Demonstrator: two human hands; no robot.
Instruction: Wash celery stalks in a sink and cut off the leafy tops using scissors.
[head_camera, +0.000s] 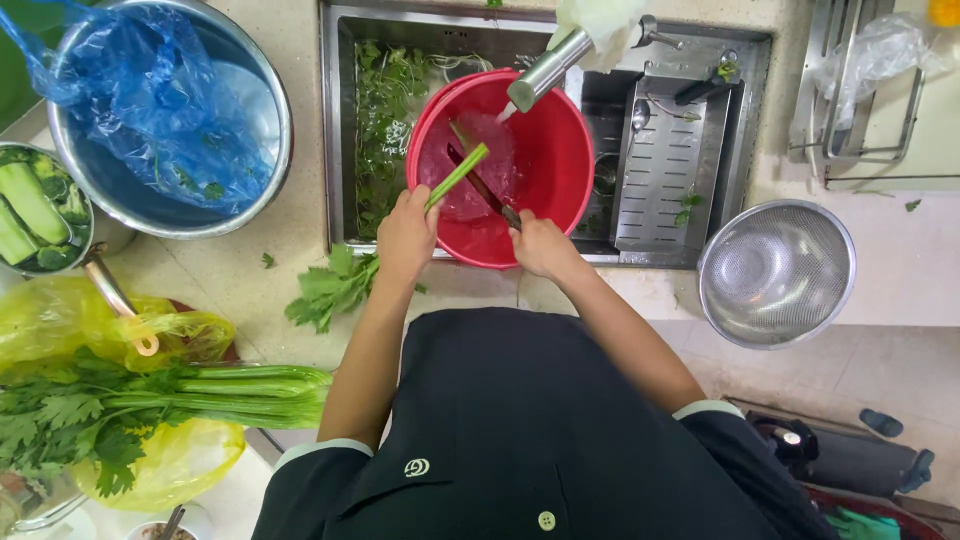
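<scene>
The worktop (300, 225) is pale speckled stone, with a steel sink (690, 150) set into its far edge. A red plastic basin (555, 150) sits in the sink's left half, under the steel tap (545, 70); it holds water. Leafy green trimmings (385, 110) lie in the sink just left of the basin. On the worktop's left end stands a big steel bowl (260, 110) with a blue plastic bag (140, 90) in it, and near its front left corner lies a bundle of celery (230, 390) on a yellow bag (60, 320). A steel colander (777, 272) sits at the right, at the worktop's front edge.

The celery stalk (457, 175) is thin, light green and straight, slanting up over the basin's near rim. The left hand (405, 235) is closed around its lower end. The right hand (540, 245) is closed around the handle of a dark knife (485, 190), whose blade crosses the stalk above the water.
</scene>
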